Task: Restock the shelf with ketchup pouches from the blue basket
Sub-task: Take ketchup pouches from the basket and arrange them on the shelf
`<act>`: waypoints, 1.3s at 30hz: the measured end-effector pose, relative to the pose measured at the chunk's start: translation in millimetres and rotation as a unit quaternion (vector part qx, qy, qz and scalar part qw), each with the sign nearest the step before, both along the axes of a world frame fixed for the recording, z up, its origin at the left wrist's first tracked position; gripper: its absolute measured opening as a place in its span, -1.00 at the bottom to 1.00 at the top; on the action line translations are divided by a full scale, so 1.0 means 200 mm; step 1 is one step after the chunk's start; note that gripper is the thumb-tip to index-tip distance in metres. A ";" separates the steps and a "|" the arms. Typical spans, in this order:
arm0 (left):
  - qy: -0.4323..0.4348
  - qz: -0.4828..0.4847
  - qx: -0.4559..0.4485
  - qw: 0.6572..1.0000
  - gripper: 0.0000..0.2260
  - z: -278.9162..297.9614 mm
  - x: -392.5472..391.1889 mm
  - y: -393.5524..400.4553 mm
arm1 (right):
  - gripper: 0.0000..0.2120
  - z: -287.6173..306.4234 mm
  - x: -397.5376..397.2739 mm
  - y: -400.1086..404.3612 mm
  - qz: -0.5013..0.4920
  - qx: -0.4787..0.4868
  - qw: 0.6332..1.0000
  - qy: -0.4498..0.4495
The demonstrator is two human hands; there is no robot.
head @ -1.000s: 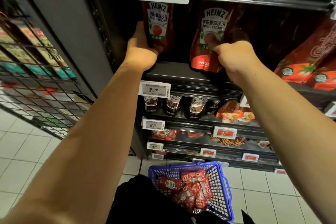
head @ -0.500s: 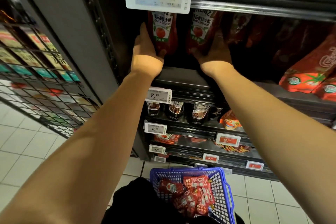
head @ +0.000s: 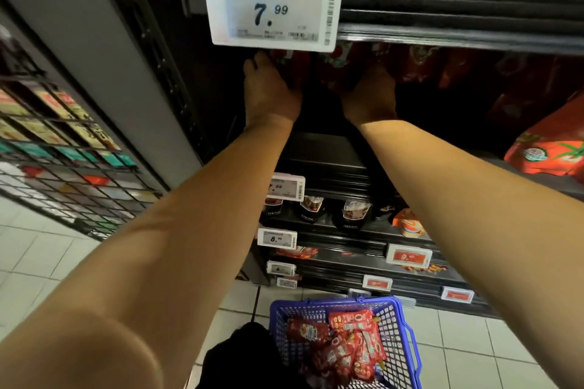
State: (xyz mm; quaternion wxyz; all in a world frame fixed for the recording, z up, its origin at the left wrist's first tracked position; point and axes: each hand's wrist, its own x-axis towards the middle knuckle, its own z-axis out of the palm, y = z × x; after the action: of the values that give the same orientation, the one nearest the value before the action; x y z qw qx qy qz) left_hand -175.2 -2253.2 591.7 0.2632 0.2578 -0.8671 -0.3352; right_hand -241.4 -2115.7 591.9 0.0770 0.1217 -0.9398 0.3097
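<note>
Ketchup pouches: glossy red soft packs, white label patch with green and a tomato print, tops hidden behind the 7.99 price tag. Two of them stand side by side at the left end of the dark shelf, deep in shadow: left pouch and right pouch. More red packs sit further right on the same shelf, too dark to count. Left hand lies against the left pouch's outer side, fingers reaching up along it, looks like flat contact rather than a wrap, though the fingertips are cut off by the tag. Right hand is pressed to the right pouch's lower front; its fingers vanish into the dark, so cannot tell if it is gripping or just pushing. Blue basket on the tiled floor below, between the arms, holds a loose pile of red pouches, at least four visible, overlapping, exact count unclear. One larger red tomato pack at far right edge. Seven other price tags on the lower shelves, three white, four red.
</note>
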 end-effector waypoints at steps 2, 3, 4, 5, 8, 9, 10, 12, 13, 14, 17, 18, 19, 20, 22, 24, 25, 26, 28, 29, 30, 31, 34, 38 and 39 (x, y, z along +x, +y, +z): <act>0.007 0.003 0.007 1.000 -0.32 -0.01 -0.02 -0.01 | -0.43 -0.01 -0.02 -0.03 -0.006 -0.001 1.000 0.007; 0.009 0.007 0.006 1.000 -0.33 -0.01 -0.03 -0.01 | -0.43 -0.01 -0.03 -0.04 -0.009 0.007 1.000 0.009; 0.011 0.010 0.007 1.000 -0.35 -0.01 -0.03 -0.01 | -0.44 -0.01 -0.03 -0.05 -0.012 0.013 1.000 0.009; 0.017 0.008 0.012 1.000 -0.37 -0.02 -0.03 -0.01 | -0.46 -0.01 -0.03 -0.05 -0.012 0.009 1.000 0.010; 0.039 -0.003 0.026 0.999 -0.39 -0.01 -0.01 -0.01 | -0.57 -0.01 0.00 -0.05 0.009 0.017 0.999 0.028; 0.047 -0.009 0.027 0.998 -0.39 -0.01 0.00 0.00 | -0.58 -0.02 0.01 -0.03 0.015 0.021 0.999 0.031; 0.055 -0.016 0.031 0.998 -0.39 -0.01 0.00 0.00 | -0.58 -0.02 0.02 -0.01 0.016 0.018 0.999 0.021; 0.057 -0.017 0.033 0.998 -0.40 -0.01 0.03 0.01 | -0.52 -0.03 0.03 0.04 0.006 0.020 1.000 -0.004; 0.056 -0.011 0.030 0.998 -0.42 -0.01 0.05 0.02 | -0.52 -0.03 0.05 0.07 -0.003 0.015 1.000 -0.012; 0.060 -0.008 0.028 0.998 -0.46 -0.02 0.07 0.01 | -0.55 -0.02 0.06 0.10 -0.011 0.004 1.000 -0.012; 0.091 -0.023 0.045 0.995 -0.59 -0.03 0.15 -0.01 | -0.70 0.00 0.12 0.21 -0.017 0.045 0.999 0.012; 0.093 -0.031 0.056 0.994 -0.63 -0.03 0.17 -0.02 | -0.72 0.00 0.14 0.25 -0.024 0.076 0.997 0.007; 0.084 -0.040 0.067 0.993 -0.66 -0.03 0.18 -0.03 | -0.74 0.00 0.16 0.30 -0.027 0.090 0.996 -0.005; 0.067 -0.049 0.077 0.994 -0.69 -0.03 0.19 -0.04 | -0.74 0.00 0.19 0.34 -0.027 0.084 0.996 -0.021; 0.036 -0.077 0.093 0.992 -0.74 -0.03 0.20 -0.05 | -0.79 0.00 0.27 0.40 -0.035 0.028 0.998 -0.041; 0.014 -0.114 0.105 0.988 -0.76 -0.03 0.21 -0.04 | -0.82 0.00 0.38 0.47 -0.080 -0.088 0.992 -0.052; 0.003 -0.131 0.106 0.986 -0.78 -0.02 0.22 -0.03 | -0.81 0.00 0.43 0.51 -0.105 -0.130 0.984 -0.053; -0.007 -0.149 0.103 0.983 -0.80 -0.02 0.24 -0.02 | -0.82 0.00 0.48 0.54 -0.123 -0.151 0.979 -0.056; -0.021 -0.191 0.109 0.975 -0.82 -0.02 0.27 -0.01 | -0.85 0.00 0.57 0.60 -0.123 -0.203 0.968 -0.077; -0.025 -0.212 0.110 0.971 -0.79 -0.02 0.29 -0.01 | -0.83 0.00 0.62 0.63 -0.111 -0.241 0.960 -0.084; -0.029 -0.231 0.101 0.967 -0.76 -0.02 0.31 -0.01 | -0.79 -0.01 0.67 0.66 -0.102 -0.272 0.953 -0.084; -0.037 -0.245 0.084 0.965 -0.74 -0.02 0.33 -0.01 | -0.76 -0.01 0.72 0.71 -0.098 -0.293 0.947 -0.083; -0.043 -0.255 0.013 0.966 -0.75 -0.05 0.41 0.01 | -0.78 -0.03 0.87 0.85 -0.094 -0.346 0.930 -0.078; 0.115 -0.292 -0.099 0.944 -0.75 -0.04 0.62 0.15 | -0.86 -0.19 1.03 1.11 -0.181 -0.420 0.882 -0.117; 0.150 -0.303 -0.106 0.935 -0.68 -0.07 0.68 0.22 | -0.85 -0.26 1.06 1.19 -0.197 -0.416 0.875 -0.150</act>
State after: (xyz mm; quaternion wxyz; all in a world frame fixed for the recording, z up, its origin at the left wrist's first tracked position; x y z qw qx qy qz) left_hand -38.7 -2209.4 578.4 0.3021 -0.0997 -0.8851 -0.3398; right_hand -29.4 -1878.5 539.9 0.0375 -0.1569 -0.7289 0.6654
